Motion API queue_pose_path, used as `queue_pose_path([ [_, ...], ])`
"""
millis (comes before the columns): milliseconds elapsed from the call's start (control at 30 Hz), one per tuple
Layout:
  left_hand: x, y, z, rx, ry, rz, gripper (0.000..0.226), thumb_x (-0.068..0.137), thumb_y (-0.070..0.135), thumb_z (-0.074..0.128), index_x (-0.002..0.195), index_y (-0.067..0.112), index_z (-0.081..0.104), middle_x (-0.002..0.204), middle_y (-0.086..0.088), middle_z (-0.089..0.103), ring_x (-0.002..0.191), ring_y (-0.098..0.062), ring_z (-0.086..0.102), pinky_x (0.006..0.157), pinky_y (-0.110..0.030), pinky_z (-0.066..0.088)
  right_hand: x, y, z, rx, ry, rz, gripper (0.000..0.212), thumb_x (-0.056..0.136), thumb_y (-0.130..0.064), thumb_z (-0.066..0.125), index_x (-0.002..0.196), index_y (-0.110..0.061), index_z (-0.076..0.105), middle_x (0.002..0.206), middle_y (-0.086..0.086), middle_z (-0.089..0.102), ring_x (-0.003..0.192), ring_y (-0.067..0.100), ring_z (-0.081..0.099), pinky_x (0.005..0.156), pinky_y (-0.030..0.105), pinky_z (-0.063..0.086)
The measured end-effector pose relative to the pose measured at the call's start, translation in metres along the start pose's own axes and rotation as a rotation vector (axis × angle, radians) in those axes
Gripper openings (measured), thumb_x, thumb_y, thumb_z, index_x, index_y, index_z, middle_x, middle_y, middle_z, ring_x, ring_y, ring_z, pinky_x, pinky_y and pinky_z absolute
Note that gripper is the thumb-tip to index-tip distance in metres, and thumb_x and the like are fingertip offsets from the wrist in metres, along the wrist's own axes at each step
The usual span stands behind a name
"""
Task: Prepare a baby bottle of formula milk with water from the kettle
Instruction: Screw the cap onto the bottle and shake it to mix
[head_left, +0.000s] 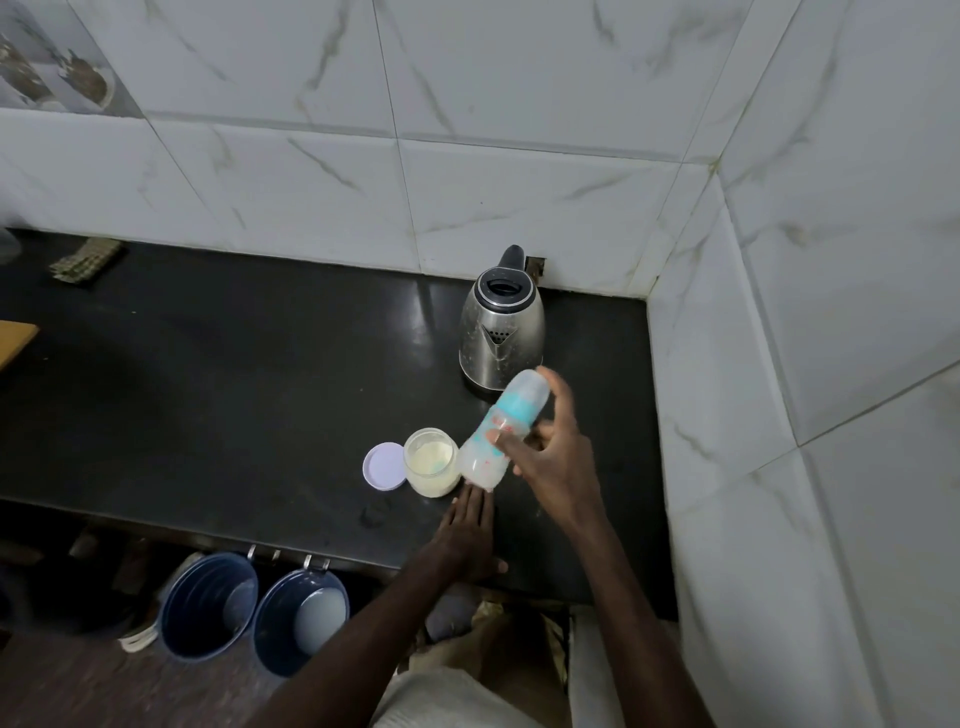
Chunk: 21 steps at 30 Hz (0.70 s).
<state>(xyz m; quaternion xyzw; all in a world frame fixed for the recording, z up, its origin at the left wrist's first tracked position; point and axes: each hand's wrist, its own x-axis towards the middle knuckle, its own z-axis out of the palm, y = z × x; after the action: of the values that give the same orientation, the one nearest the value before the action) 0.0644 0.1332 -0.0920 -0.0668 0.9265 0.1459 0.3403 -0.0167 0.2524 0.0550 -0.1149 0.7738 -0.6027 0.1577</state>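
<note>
Black counter in tiled corner w/ kettle, two buckets below.

Your arms are bare to the frame's lower edge, with no sleeves showing. Your left hand and right hand carry no rings, watch or gloves. Pale cloth covers your lap below.

**Bottle tilted in your right hand**

Your right hand gripped the baby bottle, tilted with its capped end toward the kettle. Your left hand lay flat on the black table, fingers spread, just below the bottle's base. The open formula jar stood beside the bottle, its lid touching it on the left.
</note>
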Motion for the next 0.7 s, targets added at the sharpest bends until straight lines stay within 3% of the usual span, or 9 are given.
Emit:
queue_pose_path([
  [133, 0.0018, -0.0017, 0.0076, 0.026, 0.059, 0.004, 0.117, 0.094, 0.055, 0.062, 0.159, 0.000, -0.019, 0.164, -0.022, -0.032, 0.155, -0.035, -0.025, 0.128, -0.046, -0.002, 0.0007, -0.0050, 0.0068, 0.216, 0.265, 0.050, 0.082, 0.090, -0.034, 0.081, 0.154, -0.042, 0.031, 0.107, 0.002, 0.078, 0.067, 0.010, 0.074, 0.060, 0.024, 0.058],
  [267, 0.0034, -0.0024, 0.0023, 0.001, -0.016, -0.002, 0.115, 0.095, 0.053, 0.063, 0.160, 0.002, -0.018, 0.168, -0.022, -0.023, 0.157, -0.037, -0.017, 0.128, -0.047, -0.003, -0.0008, -0.0011, 0.0045, -0.009, -0.075, 0.030, 0.084, 0.085, -0.032, 0.083, 0.150, -0.052, 0.033, 0.104, 0.002, 0.078, 0.073, 0.009, 0.074, 0.068, 0.033, 0.063],
  [300, 0.0028, -0.0023, 0.0012, -0.004, -0.021, -0.001, 0.115, 0.096, 0.052, 0.063, 0.160, 0.002, -0.018, 0.168, -0.022, -0.022, 0.157, -0.037, -0.017, 0.128, -0.047, -0.003, 0.0002, -0.0010, 0.0024, -0.024, -0.087, 0.023, 0.085, 0.085, -0.032, 0.083, 0.149, -0.054, 0.033, 0.106, 0.001, 0.078, 0.078, 0.011, 0.076, 0.071, 0.035, 0.064],
  [467, 0.0010, -0.0020, 0.0060, 0.012, 0.045, 0.011, 0.117, 0.095, 0.053, 0.063, 0.159, 0.001, -0.020, 0.164, -0.021, -0.034, 0.154, -0.035, -0.027, 0.127, -0.046, -0.004, 0.0066, -0.0084, 0.0054, 0.248, 0.300, 0.053, 0.081, 0.091, -0.034, 0.081, 0.154, -0.045, 0.031, 0.110, 0.003, 0.078, 0.072, 0.012, 0.075, 0.064, 0.031, 0.062],
  [500, 0.0015, -0.0025, 0.0065, 0.011, 0.043, 0.009, 0.117, 0.095, 0.053, 0.063, 0.159, 0.001, -0.020, 0.164, -0.021, -0.034, 0.154, -0.035, -0.027, 0.127, -0.046, -0.003, 0.0064, -0.0088, 0.0059, 0.248, 0.313, 0.052, 0.082, 0.091, -0.034, 0.080, 0.155, -0.043, 0.029, 0.112, 0.003, 0.077, 0.075, 0.011, 0.076, 0.063, 0.029, 0.062],
  [633, 0.0000, -0.0003, 0.0004, 0.007, -0.005, 0.002, 0.115, 0.096, 0.053, 0.062, 0.159, 0.001, -0.019, 0.167, -0.023, -0.024, 0.156, -0.038, -0.019, 0.127, -0.047, -0.004, 0.0053, -0.0049, 0.0015, -0.029, -0.080, 0.033, 0.083, 0.086, -0.031, 0.082, 0.150, -0.052, 0.033, 0.103, 0.003, 0.078, 0.070, 0.005, 0.073, 0.065, 0.024, 0.060],
  [700, -0.0006, 0.0005, 0.0004, 0.008, 0.011, 0.006, 0.115, 0.096, 0.053, 0.062, 0.159, 0.001, -0.019, 0.166, -0.023, -0.026, 0.156, -0.037, -0.021, 0.127, -0.047, -0.004, 0.0066, -0.0045, -0.0010, 0.014, -0.014, 0.015, 0.083, 0.085, -0.029, 0.082, 0.149, -0.053, 0.035, 0.108, 0.002, 0.077, 0.077, 0.008, 0.075, 0.068, 0.027, 0.062],
])
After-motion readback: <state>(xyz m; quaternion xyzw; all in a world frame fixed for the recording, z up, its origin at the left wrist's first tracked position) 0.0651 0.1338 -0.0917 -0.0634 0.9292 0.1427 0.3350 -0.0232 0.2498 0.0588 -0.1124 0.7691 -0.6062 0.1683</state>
